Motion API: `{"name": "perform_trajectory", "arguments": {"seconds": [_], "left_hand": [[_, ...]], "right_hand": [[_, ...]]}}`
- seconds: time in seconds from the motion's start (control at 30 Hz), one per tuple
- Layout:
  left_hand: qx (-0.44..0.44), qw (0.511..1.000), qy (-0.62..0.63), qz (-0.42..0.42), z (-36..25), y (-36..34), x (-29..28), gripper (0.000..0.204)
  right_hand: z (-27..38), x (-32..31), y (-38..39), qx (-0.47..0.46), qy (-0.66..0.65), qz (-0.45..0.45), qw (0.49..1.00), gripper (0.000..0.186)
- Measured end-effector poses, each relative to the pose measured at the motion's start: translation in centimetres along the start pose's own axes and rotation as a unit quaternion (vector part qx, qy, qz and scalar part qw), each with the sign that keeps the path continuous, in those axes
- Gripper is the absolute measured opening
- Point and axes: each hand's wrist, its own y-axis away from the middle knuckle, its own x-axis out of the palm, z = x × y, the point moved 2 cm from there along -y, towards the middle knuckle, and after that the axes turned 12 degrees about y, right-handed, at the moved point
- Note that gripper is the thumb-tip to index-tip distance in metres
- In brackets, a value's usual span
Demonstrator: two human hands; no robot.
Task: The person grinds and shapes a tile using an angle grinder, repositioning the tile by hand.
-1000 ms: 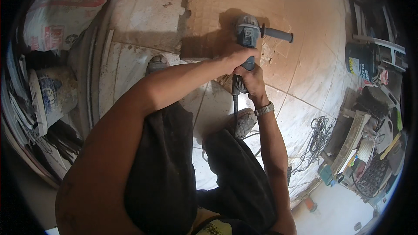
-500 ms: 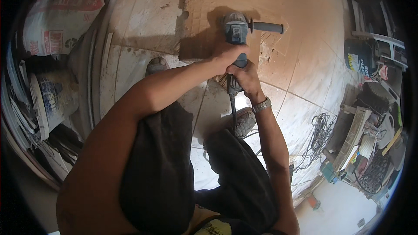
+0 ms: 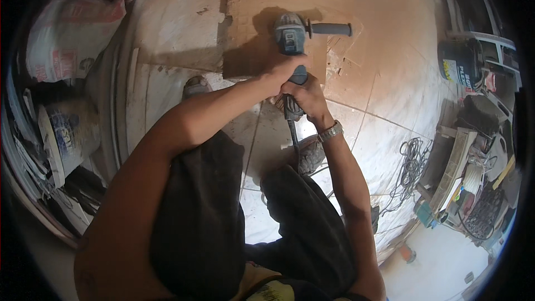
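Observation:
A blue-grey angle grinder [image 3: 291, 39] is gripped in both my hands over a brown sheet [image 3: 245, 33] that looks like cardboard, lying on the tiled floor. My left hand [image 3: 286, 70] wraps round the body just behind the grinder's head. Behind it, my right hand [image 3: 307, 99] closes on the rear part, with a metal watch [image 3: 331, 131] on that wrist. The black side handle [image 3: 331, 29] sticks out to the right, held by neither hand. From the grinder's rear a cord [image 3: 294, 134] runs back between my legs. The disc is hidden under the head.
My shoes stand on dusty tiles [image 3: 356, 128]. Dark cable [image 3: 411, 167] lies coiled on the right, near a black bucket [image 3: 461, 64] and a cluttered wooden box [image 3: 454, 161]. Sacks [image 3: 72, 39] and a dirty white bucket [image 3: 69, 128] line the left side.
The whole view has shifted slightly, so the grinder, hands and brown sheet appear a little farther left. Both hands keep their hold on the grinder.

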Motion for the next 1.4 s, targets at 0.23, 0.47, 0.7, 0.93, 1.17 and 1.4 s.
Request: {"name": "perform_trajectory", "arguments": {"seconds": [0.23,0.47,0.7,0.93,1.17,1.4], "left_hand": [[0.01,0.999,0.033,-0.027,0.1,-0.2,1.4,0.02],[0.018,0.999,-0.032,-0.039,-0.3,0.0,3.3,0.021],[0.018,0.999,-0.035,-0.005,-0.8,0.5,3.3,0.023],[0.016,0.997,-0.072,-0.026,0.3,1.2,2.0,0.028],[0.089,0.99,-0.055,-0.097,1.8,1.3,-1.0,0.027],[0.086,0.994,-0.005,-0.073,1.1,2.9,-0.2,0.026]], "right_hand": [[-0.5,-1.2,0.0,0.008,0.068,-0.026,0.997,0.034],[-0.3,-2.3,1.1,0.035,0.072,-0.055,0.995,0.037],[-0.6,-1.9,1.0,0.019,0.057,-0.071,0.996,0.031],[-1.0,-0.8,2.1,0.026,0.048,-0.058,0.997,0.029],[-1.1,1.5,1.9,-0.01,0.019,0.003,1.0,0.034],[-1.2,0.8,2.2,0.037,0.074,0.0,0.997,0.045]]}}
